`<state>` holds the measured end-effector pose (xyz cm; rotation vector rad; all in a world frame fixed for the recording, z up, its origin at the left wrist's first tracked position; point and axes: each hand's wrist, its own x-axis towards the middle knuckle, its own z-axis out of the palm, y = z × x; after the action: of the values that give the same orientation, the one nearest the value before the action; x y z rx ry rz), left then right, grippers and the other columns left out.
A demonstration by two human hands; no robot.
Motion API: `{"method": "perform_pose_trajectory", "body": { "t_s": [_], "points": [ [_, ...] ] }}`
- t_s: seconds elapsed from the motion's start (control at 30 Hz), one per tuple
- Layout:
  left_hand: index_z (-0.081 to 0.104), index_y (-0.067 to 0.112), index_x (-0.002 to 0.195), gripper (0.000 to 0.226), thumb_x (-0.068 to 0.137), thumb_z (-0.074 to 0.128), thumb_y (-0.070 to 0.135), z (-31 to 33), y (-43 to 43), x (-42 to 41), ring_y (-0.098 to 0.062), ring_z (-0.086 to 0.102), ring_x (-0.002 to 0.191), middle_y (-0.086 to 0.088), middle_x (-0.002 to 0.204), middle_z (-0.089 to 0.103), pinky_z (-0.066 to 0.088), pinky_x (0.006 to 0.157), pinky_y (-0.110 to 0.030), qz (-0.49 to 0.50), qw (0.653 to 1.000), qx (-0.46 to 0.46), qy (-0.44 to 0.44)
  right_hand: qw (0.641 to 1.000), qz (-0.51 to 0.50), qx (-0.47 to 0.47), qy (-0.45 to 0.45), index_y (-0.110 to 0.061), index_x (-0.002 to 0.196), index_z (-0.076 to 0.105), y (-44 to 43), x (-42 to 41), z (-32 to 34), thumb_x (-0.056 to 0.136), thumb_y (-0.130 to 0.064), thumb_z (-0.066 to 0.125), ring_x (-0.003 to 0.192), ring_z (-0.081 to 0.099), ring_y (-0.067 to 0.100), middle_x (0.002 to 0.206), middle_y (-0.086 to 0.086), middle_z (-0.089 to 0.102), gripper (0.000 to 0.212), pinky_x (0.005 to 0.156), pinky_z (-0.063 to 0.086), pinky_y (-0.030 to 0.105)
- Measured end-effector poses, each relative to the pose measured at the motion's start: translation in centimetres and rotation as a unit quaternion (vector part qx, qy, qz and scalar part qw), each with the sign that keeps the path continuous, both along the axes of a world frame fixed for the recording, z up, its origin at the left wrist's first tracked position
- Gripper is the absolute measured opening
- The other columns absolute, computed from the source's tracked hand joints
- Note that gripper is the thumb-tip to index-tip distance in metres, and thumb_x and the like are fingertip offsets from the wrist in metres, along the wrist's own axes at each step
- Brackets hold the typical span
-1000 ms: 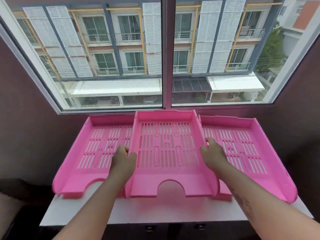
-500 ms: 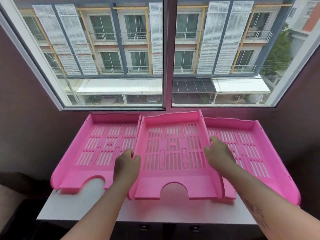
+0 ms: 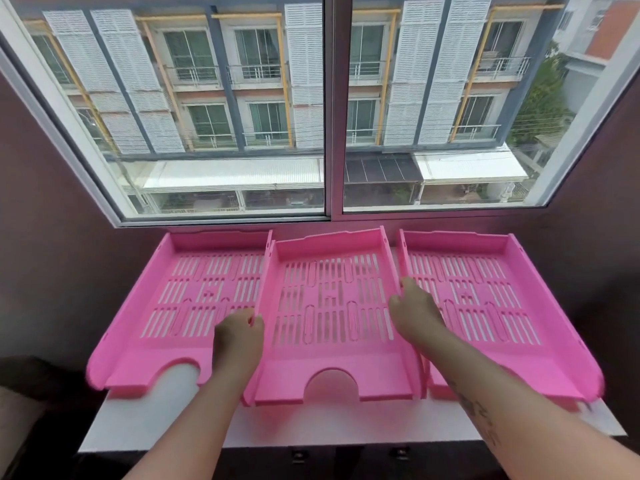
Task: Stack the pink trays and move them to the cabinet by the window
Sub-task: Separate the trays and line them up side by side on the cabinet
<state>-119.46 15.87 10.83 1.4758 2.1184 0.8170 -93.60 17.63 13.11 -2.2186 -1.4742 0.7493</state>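
Three pink slotted trays lie side by side on the white cabinet top point(image 3: 145, 431) under the window. The middle tray point(image 3: 332, 372) sits between the left tray point(image 3: 152, 344) and the right tray point(image 3: 540, 358), its sides close against theirs. My left hand point(image 3: 239, 337) grips the middle tray's left wall. My right hand point(image 3: 414, 311) grips its right wall. The middle tray's front edge has a half-round cutout, and its rear is turned slightly to the right.
A large window point(image 3: 332, 109) with a central frame bar stands right behind the trays. Dark walls close in on both sides. The cabinet's front edge point(image 3: 311, 445) runs below the trays, with dark drawer fronts underneath. A dark cushion-like shape point(image 3: 24, 382) lies at the lower left.
The middle tray has come down from lying over the two side trays and now sits between them. Both hands stayed on its side walls.
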Motion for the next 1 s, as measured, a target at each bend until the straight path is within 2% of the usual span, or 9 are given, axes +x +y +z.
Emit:
{"method": "perform_pose_trajectory", "body": {
  "t_s": [0.23,0.3,0.4,0.5,0.6,0.73,0.8,0.9,1.0],
  "points": [
    [0.044,0.014,0.06,0.039,0.097,0.045,0.0,-1.8,-0.4,0.9,-0.009,0.032,0.043,0.0,0.052,0.041,0.023,0.036,-0.013,-0.036,0.999,0.015,0.038,0.98,0.007,-0.032,-0.195,-0.013,0.126,0.055,-0.2,0.5,-1.9,0.096,-0.016,0.047,0.116,0.042,0.026,0.132,0.009,0.044,0.031,0.093,0.041,0.035],
    [0.064,0.014,0.09,0.021,0.097,0.047,0.003,-2.0,-0.6,1.1,-0.013,0.05,0.048,-0.011,0.076,0.067,0.041,0.039,-0.013,-0.049,0.998,0.009,0.025,0.981,0.01,-0.024,-0.193,-0.014,0.129,0.054,-0.4,1.2,-2.7,0.096,-0.015,0.047,0.115,0.042,0.025,0.133,0.009,0.041,0.034,0.091,0.043,0.034],
    [0.047,0.015,0.14,0.043,0.098,0.05,0.016,-2.0,-1.3,1.0,-0.014,0.068,0.072,-0.012,0.133,0.061,0.057,0.056,-0.021,-0.067,0.998,-0.017,-0.008,0.986,0.028,0.02,-0.16,-0.019,0.147,0.04,-1.4,1.9,-3.9,0.096,-0.017,0.048,0.119,0.043,0.025,0.142,0.01,0.038,0.051,0.09,0.046,0.033],
    [0.021,0.022,0.153,0.066,0.096,0.044,0.047,-2.4,-2.7,0.5,-0.028,0.055,0.126,-0.006,0.154,0.04,0.053,0.094,-0.042,-0.098,0.995,-0.029,0.0,0.991,0.047,0.058,-0.107,-0.025,0.157,0.017,-3.6,2.0,-4.6,0.099,-0.038,0.047,0.135,0.038,0.025,0.154,0.008,0.029,0.066,0.103,0.044,0.04],
    [0.024,0.027,0.152,0.083,0.083,0.022,0.074,-2.9,-4.5,-1.0,-0.026,0.047,0.134,-0.003,0.153,0.043,0.042,0.105,-0.05,-0.108,0.993,-0.042,0.013,0.995,0.057,0.065,-0.046,-0.028,0.158,0.009,-6.5,2.7,-5.8,0.099,-0.056,0.032,0.147,0.025,0.021,0.162,0.001,0.022,0.069,0.116,0.029,0.042],
    [0.026,0.025,0.152,0.091,0.079,0.02,0.078,-3.9,-5.8,-2.3,-0.023,0.051,0.126,-0.003,0.141,0.055,0.041,0.105,-0.05,-0.148,0.983,-0.044,0.101,0.993,0.083,0.061,-0.051,-0.031,0.159,0.008,-8.8,4.2,-6.8,0.098,-0.054,0.032,0.144,0.034,0.019,0.16,-0.004,0.032,0.069,0.117,0.031,0.045],
    [0.028,0.023,0.151,0.089,0.079,0.023,0.076,-4.3,-5.6,-2.2,-0.023,0.052,0.122,-0.004,0.136,0.058,0.042,0.104,-0.05,-0.145,0.981,-0.045,0.118,0.994,0.081,0.056,-0.043,-0.028,0.159,0.007,-8.7,4.0,-6.7,0.101,-0.043,0.037,0.133,0.049,0.023,0.147,0.002,0.05,0.068,0.109,0.042,0.046],
    [0.036,0.02,0.147,0.09,0.078,0.024,0.077,-4.2,-5.0,-2.0,-0.019,0.052,0.109,-0.005,0.124,0.062,0.044,0.098,-0.048,-0.129,0.983,-0.046,0.126,0.996,0.058,0.045,-0.048,-0.023,0.159,0.007,-8.2,3.6,-6.6,0.102,-0.037,0.041,0.097,0.065,0.022,0.111,0.006,0.068,0.068,0.075,0.055,0.033],
    [0.039,0.018,0.145,0.089,0.077,0.027,0.076,-3.9,-4.4,-1.9,-0.022,0.053,0.113,-0.008,0.127,0.06,0.045,0.097,-0.047,-0.13,0.983,-0.053,0.119,0.997,0.043,0.048,-0.052,-0.022,0.158,0.018,-8.2,3.9,-6.2,0.101,-0.044,0.04,0.096,0.068,0.024,0.113,0.008,0.069,0.064,0.072,0.056,0.031]
  ]
}}
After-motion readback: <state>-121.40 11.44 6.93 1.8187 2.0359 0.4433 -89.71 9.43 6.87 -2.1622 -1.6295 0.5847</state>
